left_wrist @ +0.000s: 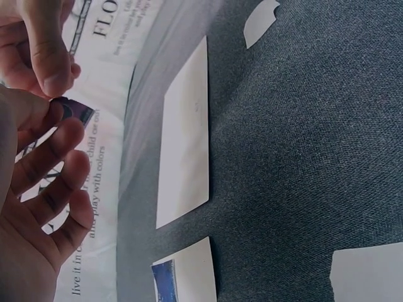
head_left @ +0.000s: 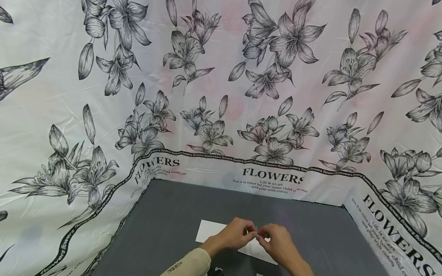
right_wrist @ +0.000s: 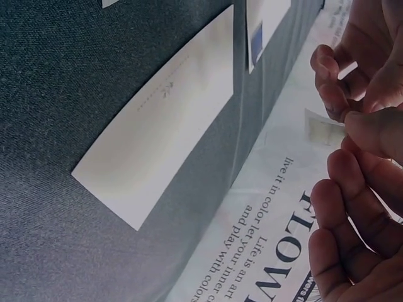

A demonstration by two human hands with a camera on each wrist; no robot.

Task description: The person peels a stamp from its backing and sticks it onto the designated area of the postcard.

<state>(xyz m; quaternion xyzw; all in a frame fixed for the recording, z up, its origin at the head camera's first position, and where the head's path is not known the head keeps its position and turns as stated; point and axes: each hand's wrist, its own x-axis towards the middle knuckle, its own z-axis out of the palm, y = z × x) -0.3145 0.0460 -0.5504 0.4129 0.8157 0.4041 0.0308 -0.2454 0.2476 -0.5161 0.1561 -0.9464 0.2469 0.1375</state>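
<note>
Between both hands, above the table, is a small thin rectangular piece (left_wrist: 77, 111), stamp- or sticker-like, dark purple on one face. Its other face looks pale in the right wrist view. My left hand (head_left: 238, 232) pinches it between thumb and index finger. The right hand (head_left: 277, 240) pinches it from the other side, fingertips close to the left's. Below the hands lies a white card (left_wrist: 186, 138) with faint small print. To its left rests a second white card (head_left: 208, 230); the left wrist view shows a blue printed piece (left_wrist: 165, 281) on it.
A white paper scrap (left_wrist: 260, 24) and a larger white paper (left_wrist: 368, 274) lie on the dark grey table (head_left: 179, 207). A dark object (head_left: 216, 271) shows at the bottom edge. White flower-print cloth (head_left: 221, 115) hangs round the table's back and sides.
</note>
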